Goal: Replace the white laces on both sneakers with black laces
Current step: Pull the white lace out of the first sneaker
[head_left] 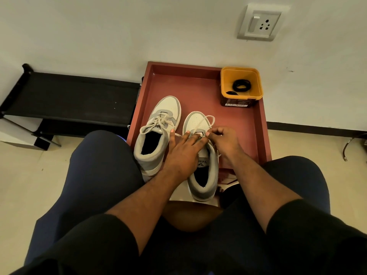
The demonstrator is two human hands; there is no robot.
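Setting: pale tiled floor against a white wall; one switch-and-socket plate on the wall, a black fabric rack at left. A square, matte reddish-brown tray with raised rim lies on the floor.

On the tray: two white-and-grey high-top sneakers, toes to the wall. Left sneaker carries its white lace, loosely tied. Right sneaker: tongue label reads partly "Vela", remainder hidden.

Square yellow plastic tub, far right corner of the tray, holds two coiled black laces; side label unreadable.

Left hand: fingers straight, resting on the right sneaker. Right hand: fingers curled, pinching that sneaker's white lace loop.
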